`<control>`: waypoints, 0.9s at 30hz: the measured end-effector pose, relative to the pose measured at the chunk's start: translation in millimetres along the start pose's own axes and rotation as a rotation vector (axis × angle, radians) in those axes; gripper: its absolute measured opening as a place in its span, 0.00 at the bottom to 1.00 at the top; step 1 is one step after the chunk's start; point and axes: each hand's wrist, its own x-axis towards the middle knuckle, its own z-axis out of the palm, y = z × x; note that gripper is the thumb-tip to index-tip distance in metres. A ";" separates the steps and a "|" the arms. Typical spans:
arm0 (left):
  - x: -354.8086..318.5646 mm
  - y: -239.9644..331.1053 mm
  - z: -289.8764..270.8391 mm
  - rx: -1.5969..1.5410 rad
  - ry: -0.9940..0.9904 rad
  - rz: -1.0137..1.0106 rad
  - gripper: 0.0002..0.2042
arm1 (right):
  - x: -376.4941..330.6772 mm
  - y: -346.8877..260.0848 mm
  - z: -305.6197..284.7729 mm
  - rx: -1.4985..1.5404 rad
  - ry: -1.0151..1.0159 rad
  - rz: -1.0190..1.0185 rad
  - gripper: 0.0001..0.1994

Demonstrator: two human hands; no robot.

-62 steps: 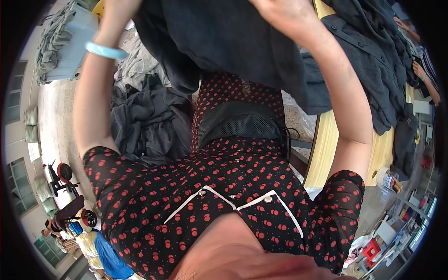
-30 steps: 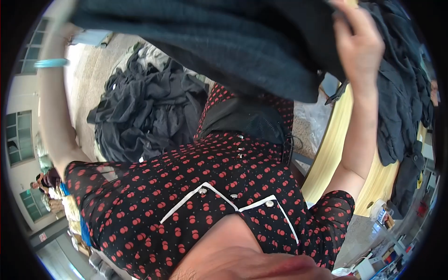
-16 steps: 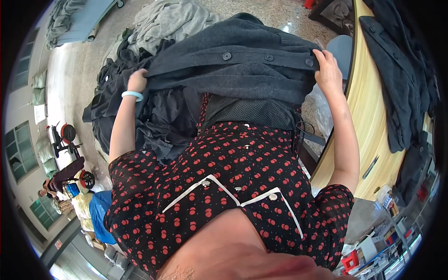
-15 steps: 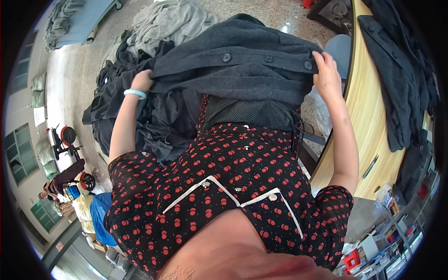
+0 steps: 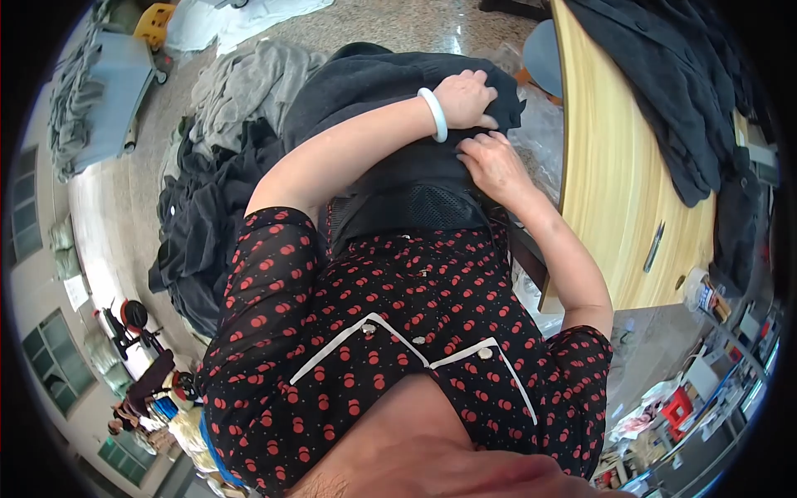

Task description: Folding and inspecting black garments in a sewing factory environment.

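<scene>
A dark grey knitted cardigan [image 5: 378,79] lies bunched across my lap, with its buttons not showing now. My left hand [image 5: 466,98], a pale bangle at its wrist, reaches across to the right end of the cardigan. Its fingers are curled into the cloth near the edge. Just below it and slightly to the right, my right hand [image 5: 498,166] pinches the same garment, fingertips bent onto the dark fabric. The two hands are close together but apart. What lies under the fingertips is hidden.
A wooden table [image 5: 614,174] stands at right, bearing more dark buttoned garments [image 5: 672,91] and a slim metal tool [image 5: 654,247]. At left are heaps of dark clothes [image 5: 203,212] and light grey clothes [image 5: 249,87]. Clear plastic [image 5: 540,133] hangs between lap and table.
My left hand has swung from the cardigan's left end over to its right end. My right hand has come inward and down. The spread, buttoned front is now turned and bunched up.
</scene>
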 end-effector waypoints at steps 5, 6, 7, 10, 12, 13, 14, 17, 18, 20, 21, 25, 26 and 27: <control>-6.6 -29.2 25.1 -0.216 -0.060 -0.099 0.04 | 18.5 -34.2 -10.2 0.227 0.126 -0.161 0.05; -10.0 -33.7 13.1 -0.337 -0.004 -0.091 0.03 | 24.4 -41.8 -8.0 0.265 0.157 -0.217 0.05; -13.2 -42.0 -1.6 -0.365 0.023 -0.046 0.05 | 30.9 -51.7 -8.5 0.310 0.137 -0.261 0.04; -34.3 -60.3 -48.4 -0.394 0.064 -0.177 0.03 | 53.6 -78.1 8.2 0.384 0.078 -0.367 0.02; -42.2 -70.5 -51.1 -0.356 -0.102 -0.237 0.02 | 70.9 -76.4 32.0 0.314 -0.137 -0.309 0.05; -43.0 -66.1 -45.7 -0.392 -0.153 -0.265 0.02 | 71.5 -65.5 47.9 0.243 -0.171 -0.286 0.05; -47.6 -66.1 -40.9 -0.407 -0.203 -0.286 0.03 | 76.6 -65.8 50.9 0.166 -0.219 -0.265 0.06; -50.3 -68.9 -30.8 -0.362 -0.220 -0.297 0.07 | 74.4 -60.8 44.8 0.247 -0.115 -0.342 0.09; -49.8 -64.8 -32.5 -0.373 -0.214 -0.306 0.07 | 70.5 -55.8 32.7 0.348 0.008 -0.401 0.10; -44.7 -55.3 -34.5 -0.195 0.053 -0.336 0.10 | 63.1 -22.6 -1.4 0.410 0.063 -0.286 0.12; -40.3 -53.4 -29.9 -0.097 0.215 -0.265 0.12 | 61.8 0.8 -15.4 0.296 0.042 -0.123 0.12; -12.6 -45.8 -5.2 -0.043 0.325 -0.144 0.14 | 56.4 74.8 -24.5 0.031 0.116 0.095 0.15; -9.4 -44.9 -1.4 -0.044 0.329 -0.142 0.14 | 58.1 78.0 -20.1 0.008 0.109 0.051 0.16; -6.3 -44.7 1.8 -0.056 0.220 -0.247 0.16 | 59.1 82.3 -17.7 -0.015 0.103 0.007 0.18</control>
